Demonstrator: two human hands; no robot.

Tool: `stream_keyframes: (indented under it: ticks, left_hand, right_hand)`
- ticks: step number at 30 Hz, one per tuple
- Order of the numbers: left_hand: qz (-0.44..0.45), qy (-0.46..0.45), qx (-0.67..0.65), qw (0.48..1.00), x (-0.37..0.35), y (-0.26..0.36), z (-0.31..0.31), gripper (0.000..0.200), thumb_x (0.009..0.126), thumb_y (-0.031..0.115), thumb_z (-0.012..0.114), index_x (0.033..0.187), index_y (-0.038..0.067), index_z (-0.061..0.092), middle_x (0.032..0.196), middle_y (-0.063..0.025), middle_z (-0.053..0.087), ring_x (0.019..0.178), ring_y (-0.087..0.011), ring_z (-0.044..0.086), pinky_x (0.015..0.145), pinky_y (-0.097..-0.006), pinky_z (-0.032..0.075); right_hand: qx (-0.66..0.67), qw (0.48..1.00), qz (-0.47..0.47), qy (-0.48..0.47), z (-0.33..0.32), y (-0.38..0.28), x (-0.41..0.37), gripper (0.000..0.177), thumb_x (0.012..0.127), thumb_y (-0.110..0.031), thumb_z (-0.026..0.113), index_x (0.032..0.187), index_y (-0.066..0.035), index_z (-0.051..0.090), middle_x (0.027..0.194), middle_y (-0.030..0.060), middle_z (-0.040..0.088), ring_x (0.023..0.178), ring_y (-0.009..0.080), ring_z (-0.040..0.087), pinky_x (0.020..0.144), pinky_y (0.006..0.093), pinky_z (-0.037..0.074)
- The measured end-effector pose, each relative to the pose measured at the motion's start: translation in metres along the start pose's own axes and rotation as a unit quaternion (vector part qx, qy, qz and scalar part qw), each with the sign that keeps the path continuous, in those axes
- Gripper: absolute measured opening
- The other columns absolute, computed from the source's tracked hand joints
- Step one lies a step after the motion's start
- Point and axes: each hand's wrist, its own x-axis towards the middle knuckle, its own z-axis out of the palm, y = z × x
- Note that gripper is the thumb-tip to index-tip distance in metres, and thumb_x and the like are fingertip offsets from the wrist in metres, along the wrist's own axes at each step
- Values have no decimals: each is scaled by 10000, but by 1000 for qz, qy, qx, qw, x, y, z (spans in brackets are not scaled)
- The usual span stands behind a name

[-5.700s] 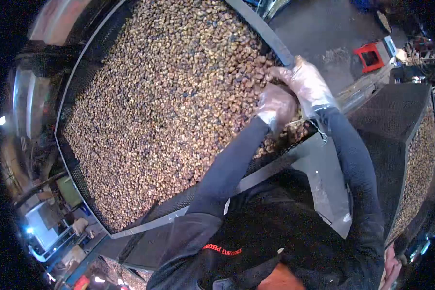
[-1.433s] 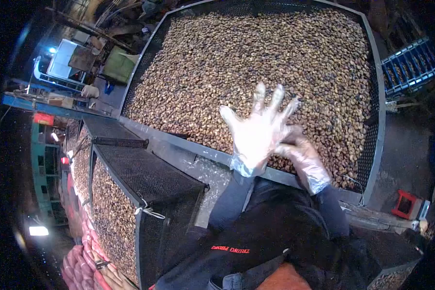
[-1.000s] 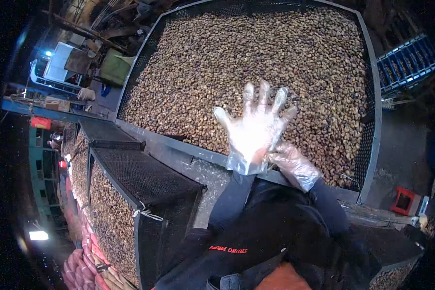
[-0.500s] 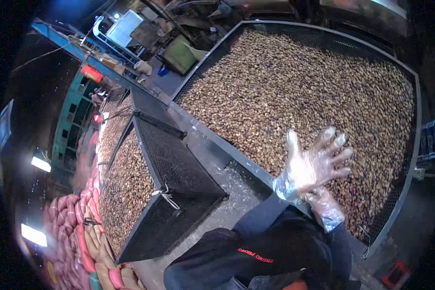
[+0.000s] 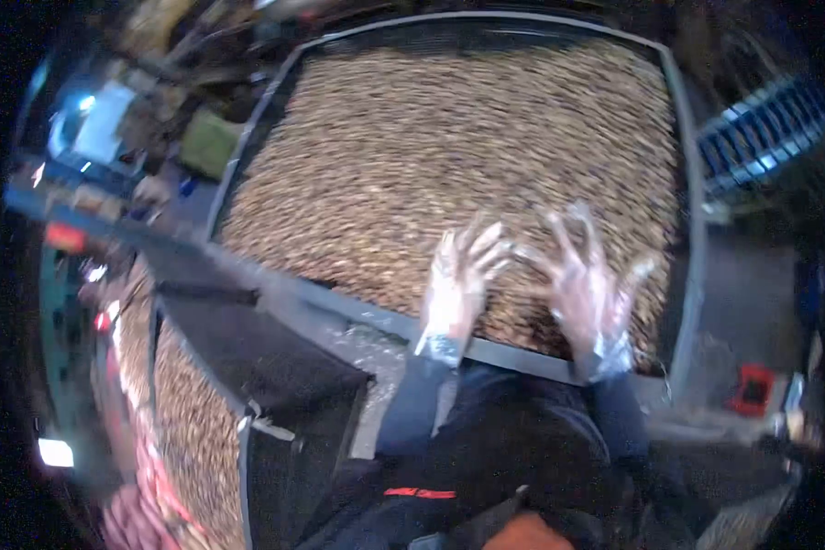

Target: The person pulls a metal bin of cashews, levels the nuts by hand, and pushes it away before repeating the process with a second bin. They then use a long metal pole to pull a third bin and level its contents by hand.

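Observation:
My left hand (image 5: 463,280) and my right hand (image 5: 588,298) both wear clear plastic gloves and reach over the near edge of a large mesh-sided tray (image 5: 390,321). A wide layer of small brown and tan nuts in their shells (image 5: 449,156) fills this tray. Fingers on the left are apart and point forward, low over the nuts, with nothing held. Spread fingers on my right hand hover near the tray's right front corner, also holding nothing. A darker patch of nuts shows between the two hands. Motion blurs the whole view.
To the left stands another bin of nuts (image 5: 192,422) with dark mesh panels (image 5: 247,335). Reddish-pink sacks (image 5: 128,513) lie at lower left. A green sack (image 5: 209,142) sits beyond, a blue slatted frame (image 5: 765,128) at far right, and a red plastic item (image 5: 752,390) on the right floor.
My view has swung right. My hands, close together earlier with one gloved hand at the other's wrist, are now apart side by side over the nuts.

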Motion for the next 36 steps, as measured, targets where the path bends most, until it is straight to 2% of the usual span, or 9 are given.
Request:
stream_keyframes:
  ticks: [6,16,21,24,26,31,32,33,36]
  left_hand:
    - [-270,-197,371,866,-40,5,84,392,1067,213,704,1384,-19,702,1368,-126,741,1234,-200,663,1128,-374,488]
    - [-211,-281,401,846,-40,-63,54,244,977,150,796,1195,43,822,1119,-81,823,1049,-201,741,962,-382,582]
    - [-165,-343,575,724,-22,-67,40,403,950,250,832,1291,45,768,1249,-159,799,1142,-252,754,1015,-396,577]
    - [106,-276,737,608,-23,-29,50,529,911,280,861,1367,41,737,1373,-202,752,1276,-291,721,1092,-384,556]
    - [5,-45,537,843,-26,0,16,709,824,47,925,1480,6,660,1501,-237,664,1291,-355,706,1105,-418,591]
    - [264,241,454,816,-9,113,-63,498,868,82,819,1348,-29,743,1349,-264,741,1129,-327,764,1053,-480,596]
    - [265,316,594,691,-17,138,-74,429,919,220,783,1278,-16,770,1301,-269,752,1137,-364,743,1033,-493,584]
    - [256,366,714,540,-20,157,-97,434,971,357,747,1208,-3,797,1254,-274,762,1146,-401,722,1013,-505,572]
    - [155,387,888,192,-11,183,-294,428,970,417,721,1102,27,841,1294,-271,750,1327,-463,605,1102,-580,491]
  right_hand:
    - [162,980,-22,-116,7,-11,7,1096,933,-952,325,1761,-240,235,1786,215,294,1516,584,406,1247,746,297]
    - [199,965,-67,-158,9,-23,12,1083,900,-954,433,1763,-330,235,1794,174,291,1540,606,349,1223,755,341]
    - [-136,986,-95,-10,-45,-20,10,602,1043,-446,703,1581,-219,555,1580,190,564,1422,429,549,1155,565,490]
    - [-376,893,-114,220,-14,-68,8,273,979,-4,787,1229,-113,779,1203,88,770,1116,191,714,991,343,583]
    - [-593,753,-161,237,-25,-114,8,294,978,-212,836,1208,-43,766,987,65,747,945,149,689,832,328,572]
    - [-884,347,-73,305,-55,-230,-5,660,949,-343,813,1471,-10,585,1037,170,663,947,329,708,871,393,603]
    - [-910,234,-92,331,-75,-235,-7,781,936,-379,812,1549,-5,505,1180,206,681,996,367,722,904,423,621]
    - [-862,316,17,396,-83,-238,-10,1068,843,-506,871,1638,13,380,1532,283,588,1326,441,641,1120,484,543]
    - [-794,431,101,416,-128,-244,-4,814,997,-477,740,1570,21,444,1313,334,695,1172,466,721,1018,498,591]
